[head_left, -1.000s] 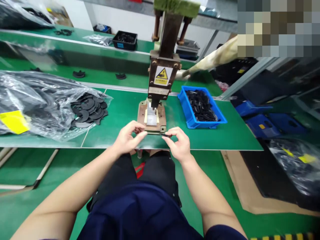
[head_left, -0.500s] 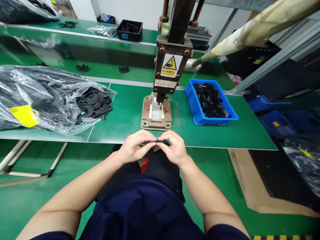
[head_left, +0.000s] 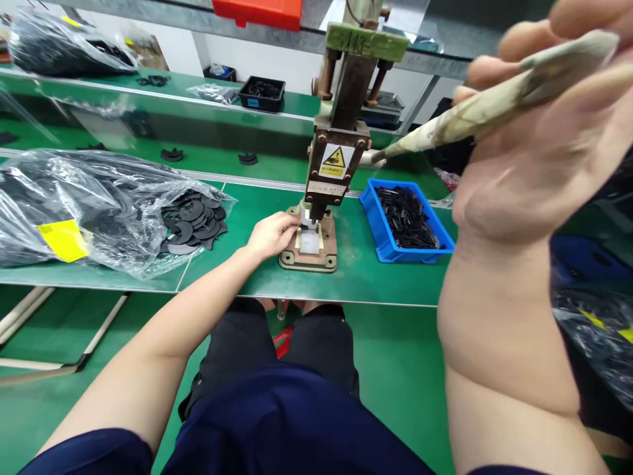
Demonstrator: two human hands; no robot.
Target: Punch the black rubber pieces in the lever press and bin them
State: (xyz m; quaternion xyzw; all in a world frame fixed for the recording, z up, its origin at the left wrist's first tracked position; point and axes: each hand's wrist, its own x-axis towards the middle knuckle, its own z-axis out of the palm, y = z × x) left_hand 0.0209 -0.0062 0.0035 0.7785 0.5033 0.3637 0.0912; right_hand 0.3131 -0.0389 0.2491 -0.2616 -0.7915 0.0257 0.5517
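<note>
- Rust-brown hand press (head_left: 324,191) at 12 o'clock on the green tabletop (head_left: 247,224); left hand (head_left: 271,235) at the base plate (head_left: 309,254), fingertips pressed together at the die, apparently seating a small black part, though too small to see clearly.
- Right hand (head_left: 544,132) raised at 2 o'clock, close to the camera, fingers curled around the cloth-wrapped lever (head_left: 445,125) but not yet clamped tight.
- Best practice here, as a judgement: seat the part flat and square on the white insert (head_left: 310,241), draw the left fingertips fully clear of the ram, only then pull the lever in 1 smooth stroke. Pinch warning label (head_left: 333,161) on the ram head says as much.
- Blue bin (head_left: 380,231) of black strips at 1 o'clock, just beside the press.
- Clear plastic bag (head_left: 89,211) of black crescent discs at 10 o'clock, mouth open toward the press, with a yellow label.
- Black tray (head_left: 262,92) on the far shelf at 11 o'clock.
- Nothing between left hand and die; raised right forearm blocks sight of the tabletop's right end.
</note>
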